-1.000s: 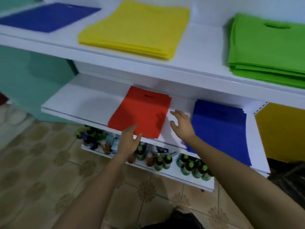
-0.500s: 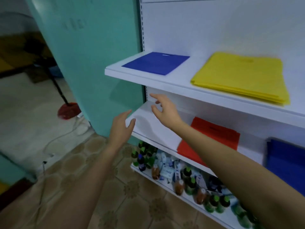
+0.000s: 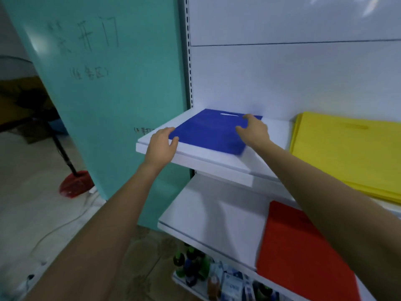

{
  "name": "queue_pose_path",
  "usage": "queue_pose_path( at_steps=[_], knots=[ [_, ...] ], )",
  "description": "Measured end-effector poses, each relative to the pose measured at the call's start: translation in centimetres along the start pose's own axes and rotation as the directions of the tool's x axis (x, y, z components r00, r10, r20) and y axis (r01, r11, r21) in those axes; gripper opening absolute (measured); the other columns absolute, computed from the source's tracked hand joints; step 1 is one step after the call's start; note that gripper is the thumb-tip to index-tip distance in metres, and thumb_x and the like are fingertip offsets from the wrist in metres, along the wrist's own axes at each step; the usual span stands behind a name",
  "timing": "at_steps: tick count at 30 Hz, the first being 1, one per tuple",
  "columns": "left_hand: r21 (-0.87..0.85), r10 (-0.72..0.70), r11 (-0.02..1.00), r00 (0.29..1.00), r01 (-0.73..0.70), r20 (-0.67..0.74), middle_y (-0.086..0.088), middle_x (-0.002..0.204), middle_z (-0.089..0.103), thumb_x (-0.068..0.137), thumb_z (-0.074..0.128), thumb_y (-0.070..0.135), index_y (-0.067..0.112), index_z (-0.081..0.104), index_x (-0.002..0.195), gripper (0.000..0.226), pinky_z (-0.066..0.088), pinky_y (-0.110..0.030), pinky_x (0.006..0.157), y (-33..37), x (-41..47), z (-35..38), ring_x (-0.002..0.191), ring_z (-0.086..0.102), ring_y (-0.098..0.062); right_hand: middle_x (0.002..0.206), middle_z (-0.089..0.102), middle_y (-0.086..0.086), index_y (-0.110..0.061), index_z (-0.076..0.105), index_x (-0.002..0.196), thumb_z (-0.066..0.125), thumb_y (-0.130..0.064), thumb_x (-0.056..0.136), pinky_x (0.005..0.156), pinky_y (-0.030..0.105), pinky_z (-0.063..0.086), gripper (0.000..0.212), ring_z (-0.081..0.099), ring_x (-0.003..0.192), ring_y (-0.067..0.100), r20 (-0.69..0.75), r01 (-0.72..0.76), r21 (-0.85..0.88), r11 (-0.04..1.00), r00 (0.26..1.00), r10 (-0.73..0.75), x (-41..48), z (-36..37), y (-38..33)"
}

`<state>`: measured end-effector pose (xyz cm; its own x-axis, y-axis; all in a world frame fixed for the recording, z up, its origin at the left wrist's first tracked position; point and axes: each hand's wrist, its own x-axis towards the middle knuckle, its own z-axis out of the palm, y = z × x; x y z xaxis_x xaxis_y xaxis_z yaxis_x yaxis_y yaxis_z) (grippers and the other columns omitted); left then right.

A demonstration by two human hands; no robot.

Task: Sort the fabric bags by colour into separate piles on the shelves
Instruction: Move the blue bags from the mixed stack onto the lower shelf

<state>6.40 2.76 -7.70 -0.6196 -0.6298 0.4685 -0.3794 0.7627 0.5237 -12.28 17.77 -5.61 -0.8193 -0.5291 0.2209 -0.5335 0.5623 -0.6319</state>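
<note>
Left hand (image 3: 161, 146) and right hand (image 3: 253, 131) seemingly grip blue bag (image 3: 208, 133) (upper shelf (image 3: 217, 162)).

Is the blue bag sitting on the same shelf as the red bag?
No, the blue bag lies on the upper shelf and the red bag lies on the shelf below.

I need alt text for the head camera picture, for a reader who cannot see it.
The left hand and right hand hold a blue bag on the upper shelf. A yellow pile lies beside it, a red bag one shelf lower.
</note>
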Motion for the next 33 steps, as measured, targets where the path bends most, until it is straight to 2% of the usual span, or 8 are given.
queue_pose_path(
  at_steps=[7, 11, 17, 22, 25, 29, 31, 33],
  knots=[
    [0.126, -0.158, 0.983, 0.970, 0.136, 0.185, -0.015, 0.135, 0.048, 0.096, 0.043, 0.035, 0.007, 0.040, 0.137, 0.050, 0.035, -0.041, 0.101, -2.1, 6.4, 2.8, 0.128, 0.036, -0.032, 0.131, 0.046, 0.015, -0.012, 0.036, 0.132, 0.048, -0.041, 0.092, 0.098, 0.039, 0.031, 0.051, 0.034, 0.125, 0.034, 0.026, -0.226, -0.187, 0.956, 0.972, 0.234, 3.2, 2.1, 0.8],
    [0.263, -0.176, 0.959, 0.950, 0.106, 0.258, -0.015, 0.127, 0.052, 0.092, 0.046, 0.044, 0.008, 0.043, 0.132, 0.054, 0.039, -0.041, 0.093, -2.3, 7.7, 3.6, 0.123, 0.036, -0.034, 0.123, 0.051, 0.015, -0.010, 0.041, 0.124, 0.049, -0.032, 0.091, 0.094, 0.038, 0.030, 0.040, 0.035, 0.121, 0.033, -0.002, -0.263, -0.180, 0.948, 0.964, 0.267, 3.6, 3.0, 0.5],
    [-0.001, -0.076, 0.997, 0.961, 0.079, 0.266, -0.010, 0.134, 0.050, 0.083, 0.066, 0.016, 0.010, 0.046, 0.132, 0.053, 0.040, -0.036, 0.100, -1.9, 8.9, 3.4, 0.122, 0.046, -0.027, 0.134, 0.046, 0.012, -0.015, 0.037, 0.138, 0.044, -0.001, 0.086, 0.095, 0.031, 0.036, 0.055, 0.044, 0.121, 0.030, -0.098, -0.150, 0.032, 0.988, 0.983, 0.153, 3.1, 3.9, -0.3],
    [-0.238, 0.021, 0.969, 0.942, 0.063, 0.334, -0.009, 0.135, 0.047, 0.077, 0.066, -0.005, 0.012, 0.048, 0.132, 0.060, 0.039, -0.030, 0.096, -1.1, 8.1, 2.0, 0.125, 0.043, -0.023, 0.121, 0.054, 0.012, -0.014, 0.054, 0.126, 0.046, 0.005, 0.086, 0.052, 0.012, 0.039, 0.045, 0.051, 0.070, 0.015, -0.082, -0.184, 0.333, 0.925, 0.971, 0.223, 1.9, 2.6, -0.7],
    [-0.369, 0.084, 0.928, 0.940, 0.047, 0.331, -0.007, 0.131, 0.049, 0.078, 0.065, -0.006, 0.014, 0.050, 0.130, 0.058, 0.043, -0.028, 0.095, -1.1, 6.7, 1.3, 0.121, 0.046, -0.021, 0.102, 0.057, 0.005, -0.012, 0.054, 0.128, 0.047, -0.002, 0.089, 0.060, 0.014, 0.040, 0.041, 0.048, 0.070, 0.009, -0.084, -0.196, 0.468, 0.862, 0.961, 0.264, 0.0, 1.0, -1.0],
    [-0.477, 0.208, 0.878, 0.925, -0.033, 0.319, -0.003, 0.133, 0.046, 0.080, 0.063, -0.004, 0.017, 0.049, 0.130, 0.056, 0.044, -0.027, 0.094, -0.5, 3.9, 1.4, 0.120, 0.047, -0.018, 0.131, 0.050, 0.005, -0.011, 0.047, 0.134, 0.047, -0.007, 0.092, 0.094, 0.028, 0.045, 0.043, 0.051, 0.112, 0.016, -0.250, -0.070, 0.437, 0.897, 0.948, 0.196, -4.4, -1.8, -0.8],
    [-0.511, 0.269, 0.855, 0.917, -0.088, 0.293, -0.005, 0.132, 0.043, 0.080, 0.065, -0.001, 0.019, 0.049, 0.129, 0.056, 0.042, -0.030, 0.100, 0.4, 2.4, 2.1, 0.118, 0.047, -0.018, 0.134, 0.049, 0.005, -0.010, 0.050, 0.131, 0.046, -0.007, 0.093, 0.099, 0.033, 0.045, 0.038, 0.050, 0.118, 0.019, -0.362, -0.005, 0.405, 0.914, 0.917, 0.165, -6.8, -3.4, 0.1],
    [-0.544, 0.323, 0.826, 0.916, -0.149, 0.238, -0.005, 0.124, 0.040, 0.079, 0.067, 0.001, 0.016, 0.052, 0.126, 0.051, 0.036, -0.013, 0.096, 1.7, 0.8, 3.0, 0.112, 0.043, -0.013, 0.129, 0.054, 0.005, -0.009, 0.056, 0.125, 0.047, -0.008, 0.094, 0.095, 0.031, 0.048, 0.033, 0.052, 0.113, 0.015, -0.463, 0.002, 0.386, 0.923, 0.865, 0.192, -9.3, -5.2, 1.5]
  ],
)
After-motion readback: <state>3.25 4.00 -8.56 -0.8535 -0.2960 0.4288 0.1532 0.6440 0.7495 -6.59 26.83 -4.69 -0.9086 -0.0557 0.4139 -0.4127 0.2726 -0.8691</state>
